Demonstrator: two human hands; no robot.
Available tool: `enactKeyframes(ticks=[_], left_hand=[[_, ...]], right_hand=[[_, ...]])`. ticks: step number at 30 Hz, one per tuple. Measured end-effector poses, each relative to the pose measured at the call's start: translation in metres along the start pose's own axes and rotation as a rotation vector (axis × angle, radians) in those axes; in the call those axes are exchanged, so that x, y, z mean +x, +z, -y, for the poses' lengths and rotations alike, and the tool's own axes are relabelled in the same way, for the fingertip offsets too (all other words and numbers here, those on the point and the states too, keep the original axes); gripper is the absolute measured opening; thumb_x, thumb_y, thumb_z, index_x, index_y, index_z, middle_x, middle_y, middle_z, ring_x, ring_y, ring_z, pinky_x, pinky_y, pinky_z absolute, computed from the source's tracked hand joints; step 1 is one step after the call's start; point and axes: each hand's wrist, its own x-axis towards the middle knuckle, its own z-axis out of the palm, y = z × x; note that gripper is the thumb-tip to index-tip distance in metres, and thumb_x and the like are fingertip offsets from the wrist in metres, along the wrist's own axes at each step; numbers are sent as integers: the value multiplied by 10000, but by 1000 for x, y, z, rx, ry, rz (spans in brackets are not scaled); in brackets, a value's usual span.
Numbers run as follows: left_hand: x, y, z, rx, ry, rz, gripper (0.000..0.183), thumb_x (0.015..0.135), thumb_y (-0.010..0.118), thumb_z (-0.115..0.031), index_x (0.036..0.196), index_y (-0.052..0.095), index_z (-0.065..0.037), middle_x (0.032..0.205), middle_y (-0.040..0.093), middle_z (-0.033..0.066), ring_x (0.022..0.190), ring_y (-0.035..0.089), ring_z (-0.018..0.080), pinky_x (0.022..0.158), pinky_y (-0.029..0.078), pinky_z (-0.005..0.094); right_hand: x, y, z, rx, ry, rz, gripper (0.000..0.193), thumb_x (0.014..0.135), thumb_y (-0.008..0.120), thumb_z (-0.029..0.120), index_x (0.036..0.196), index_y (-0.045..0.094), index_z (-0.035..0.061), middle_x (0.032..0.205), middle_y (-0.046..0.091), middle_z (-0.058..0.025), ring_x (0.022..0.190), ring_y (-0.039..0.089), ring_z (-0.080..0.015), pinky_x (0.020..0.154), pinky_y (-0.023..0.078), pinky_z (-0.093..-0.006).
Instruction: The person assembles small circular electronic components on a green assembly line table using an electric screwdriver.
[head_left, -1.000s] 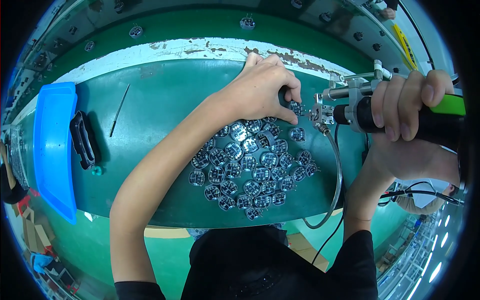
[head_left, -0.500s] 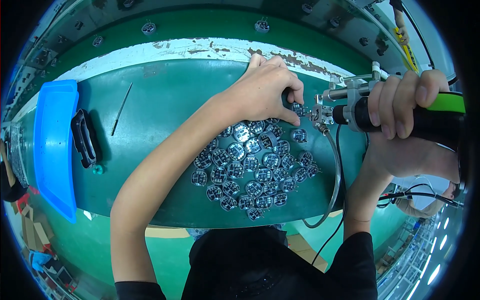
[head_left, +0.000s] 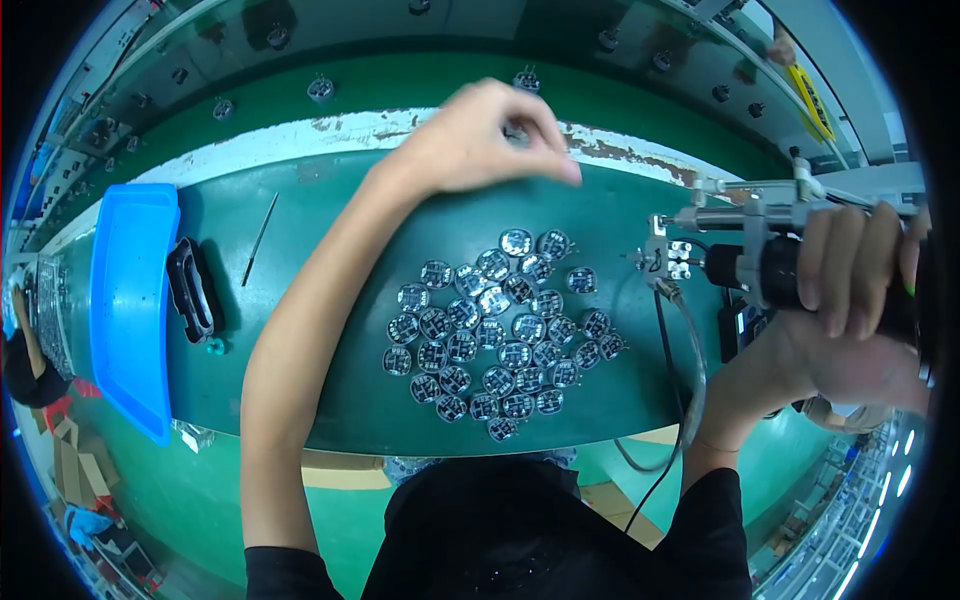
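Note:
My left hand [head_left: 485, 140], smeared by motion, is over the table's far edge, its thumb and fingers curled round a small round circuit-board part [head_left: 515, 131] that is mostly hidden. My right hand [head_left: 850, 275] wraps round the black body of a power screwdriver [head_left: 735, 266] lying sideways at the right. Its metal head [head_left: 668, 258] points left, with a clear hose [head_left: 697, 345] hanging from it. Between my arms lies a cluster of several round circuit-board parts [head_left: 490, 330], boards mostly facing up. One such part [head_left: 581, 280] sits at the cluster's right edge, nearest the screwdriver head.
A blue tray [head_left: 130, 320] stands at the left of the green table [head_left: 340, 225], beside a black plastic casing [head_left: 192, 290] and a thin pen-like rod [head_left: 260, 238]. Beyond the worn white ledge [head_left: 300, 140], a green belt [head_left: 400, 85] carries spaced round parts. A black cable [head_left: 668, 350] trails downward.
My left hand has moved from the screwdriver's tip up and left toward the white ledge, apparently with the part. The screwdriver in my right hand has shifted right, away from the cluster.

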Motion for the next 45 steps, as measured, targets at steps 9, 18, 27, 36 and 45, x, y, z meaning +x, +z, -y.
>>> enactKeyframes(ticks=[9, 18, 27, 36, 45], left_hand=[[60, 3, 31, 546, -234, -413, 479, 766, 866, -401, 1084, 774, -55, 972, 729, 122, 911, 700, 293, 846, 556, 398], [-10, 39, -15, 217, 122, 156, 334, 735, 890, -202, 1043, 783, -127, 1137, 725, -6, 1218, 545, 231, 1105, 344, 408], [-19, 36, -8, 196, 139, 182, 375, 708, 921, -262, 993, 755, -84, 1214, 690, 19, 1251, 521, 238, 1087, 305, 421], [-18, 38, -6, 187, 136, 185, 401, 704, 926, -275, 1003, 759, -67, 1256, 680, 38, 1269, 506, 245, 1104, 297, 428], [-18, 37, -8, 194, 127, 185, 394, 706, 926, -266, 998, 761, -58, 1274, 673, 39, 1262, 507, 246, 1107, 300, 419]], right_hand=[[19, 13, -7, -8, -57, 14, 775, 852, 627, 806, 1081, 527, 72, 680, 493, 52, 555, 518, -62, 558, 428, -237], [14, 14, -14, 1, -31, 23, 782, 862, 593, 815, 1088, 527, 69, 681, 494, 49, 544, 507, -69, 554, 428, -245], [14, 29, -41, 50, 14, 51, 791, 871, 560, 824, 1095, 527, 67, 681, 495, 46, 534, 497, -76, 549, 427, -252], [7, 24, -42, 88, 30, 78, 801, 880, 527, 833, 1102, 527, 64, 682, 496, 43, 524, 486, -83, 544, 427, -260], [4, 17, -40, 115, 28, 102, 812, 889, 494, 843, 1109, 527, 61, 683, 497, 40, 514, 475, -90, 539, 427, -268]])
